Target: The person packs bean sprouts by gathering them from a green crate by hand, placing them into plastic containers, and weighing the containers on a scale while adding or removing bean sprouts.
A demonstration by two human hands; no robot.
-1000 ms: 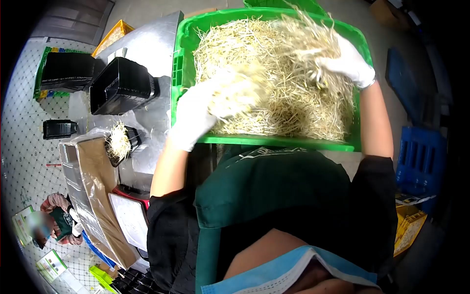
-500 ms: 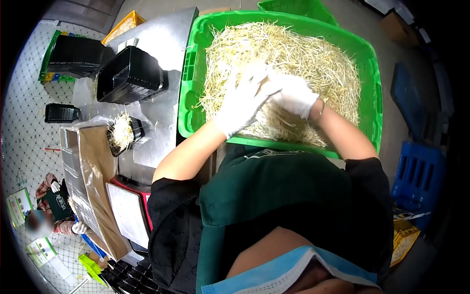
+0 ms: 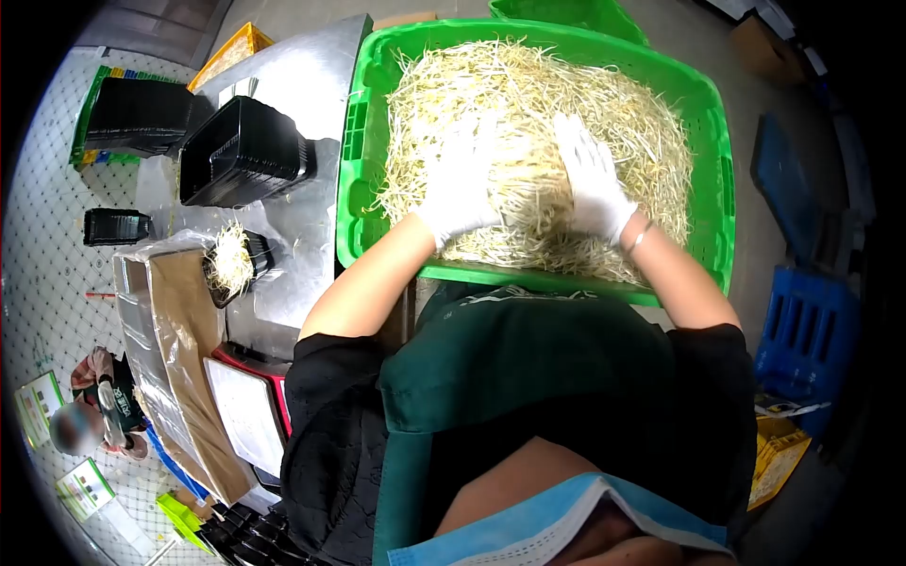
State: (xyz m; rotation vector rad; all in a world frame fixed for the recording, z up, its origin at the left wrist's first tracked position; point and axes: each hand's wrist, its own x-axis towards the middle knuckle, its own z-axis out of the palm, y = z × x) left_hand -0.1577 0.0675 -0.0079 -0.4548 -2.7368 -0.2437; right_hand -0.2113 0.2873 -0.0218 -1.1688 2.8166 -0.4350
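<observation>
A heap of pale bean sprouts (image 3: 528, 85) fills the green crate (image 3: 347, 189) in front of me. My left hand (image 3: 461, 184), in a white glove, lies on the heap's left side, its outstretched fingers partly lost in glare. On the other side of a loose mound, my gloved right hand (image 3: 595, 184) rests open, fingers long and straight. Sprouts between the two palms look slightly blurred; whether they are lifted I cannot tell. To the left, on the metal table, a small black tray (image 3: 260, 253) holds a clump of sprouts.
Stacked black trays (image 3: 247, 151) stand on the metal table (image 3: 316, 57) at left. Nearer are an open cardboard box (image 3: 184, 330) and a scale-like device with a white top (image 3: 247, 406). Another person (image 3: 104, 406) works at far left. A blue crate (image 3: 802, 340) stands right.
My hands, close together over the middle of the sprouts before, have moved apart. The right one has turned, with its fingers pointing away from me. The other person's arms have shifted.
</observation>
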